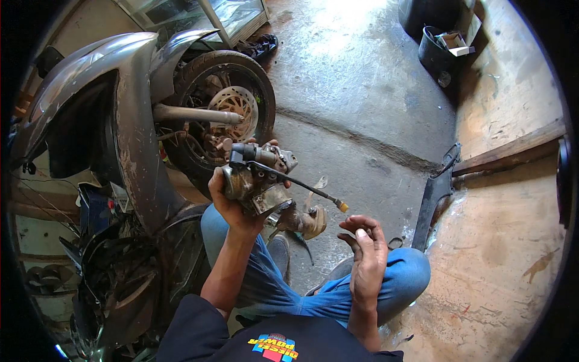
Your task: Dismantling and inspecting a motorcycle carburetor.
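Observation:
My left hand [232, 208] is closed around a dirty metal throttle body [241, 181], held up in front of my knees. A curved intake pipe [304, 222] sticks out from its lower right side. From a black elbow fitting [242, 153] on top runs a thin black hose [301, 183] with a yellow connector [343, 206] at its free end. Just below that connector is my right hand [367, 259], its fingers loosely curled and apart, with nothing seen in them.
At the left stands a scooter with scratched body panels [136, 120] and a front wheel [265, 90] with a brake disc. A dark panel [431, 205] leans by the right wall. Further back is a black bin [435, 57] holding a small box. Concrete floor [356, 108] lies ahead.

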`<state>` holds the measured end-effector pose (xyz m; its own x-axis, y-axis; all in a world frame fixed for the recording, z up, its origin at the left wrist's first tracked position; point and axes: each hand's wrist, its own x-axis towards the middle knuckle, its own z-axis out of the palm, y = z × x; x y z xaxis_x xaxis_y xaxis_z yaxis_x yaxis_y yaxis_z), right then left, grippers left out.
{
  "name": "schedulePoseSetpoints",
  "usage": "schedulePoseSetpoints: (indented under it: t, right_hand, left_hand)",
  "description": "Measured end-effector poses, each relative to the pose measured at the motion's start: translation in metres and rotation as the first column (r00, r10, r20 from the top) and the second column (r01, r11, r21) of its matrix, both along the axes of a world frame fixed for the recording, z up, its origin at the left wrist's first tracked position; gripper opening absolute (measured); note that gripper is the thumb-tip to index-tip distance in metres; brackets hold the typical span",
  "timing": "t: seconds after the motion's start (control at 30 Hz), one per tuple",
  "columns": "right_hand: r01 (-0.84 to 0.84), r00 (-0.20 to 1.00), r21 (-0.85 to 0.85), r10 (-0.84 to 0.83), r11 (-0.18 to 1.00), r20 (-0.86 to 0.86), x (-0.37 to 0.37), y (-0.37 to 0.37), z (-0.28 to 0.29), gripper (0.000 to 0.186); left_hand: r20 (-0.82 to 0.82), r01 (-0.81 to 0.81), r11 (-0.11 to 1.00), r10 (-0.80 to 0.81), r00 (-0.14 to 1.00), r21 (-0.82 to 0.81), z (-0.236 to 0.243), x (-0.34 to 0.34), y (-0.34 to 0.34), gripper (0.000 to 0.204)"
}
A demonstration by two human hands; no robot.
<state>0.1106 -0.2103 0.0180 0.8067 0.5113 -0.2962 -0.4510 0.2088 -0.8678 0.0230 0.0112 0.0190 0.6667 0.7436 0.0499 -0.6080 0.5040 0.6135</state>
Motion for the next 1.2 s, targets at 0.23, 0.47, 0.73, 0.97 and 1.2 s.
schedulePoseSetpoints:
  t: [0.23,0.47,0.73,0.97,1.2]
  right_hand:
    - [-0.155,0.987,-0.048,0.157,0.987,0.026,-0.003,0.001,-0.003,0.02]
    - [-0.178,0.981,-0.08,0.183,0.981,0.07,-0.003,0.003,0.004,0.021]
    - [-0.266,0.929,-0.099,0.283,0.959,0.238,-0.01,0.02,0.032,0.022]
    - [-0.476,0.795,-0.061,0.459,0.877,0.395,-0.024,0.036,0.091,0.023]
    - [-0.676,0.618,0.032,0.543,0.736,0.569,-0.009,0.085,0.122,0.02]
  left_hand:
    - [0.106,0.03,0.996,-0.022,0.994,-0.079,-0.004,0.001,0.003,0.079]
    - [0.054,-0.023,0.999,0.025,0.998,-0.044,-0.002,-0.006,0.002,0.078]
    - [-0.151,-0.104,0.939,0.161,0.975,0.328,0.063,-0.053,-0.018,0.087]
    - [-0.177,-0.176,0.896,0.266,0.948,0.407,0.086,-0.124,-0.031,0.085]
    - [0.053,-0.62,0.749,0.627,0.777,0.233,0.134,-0.212,-0.062,0.073]
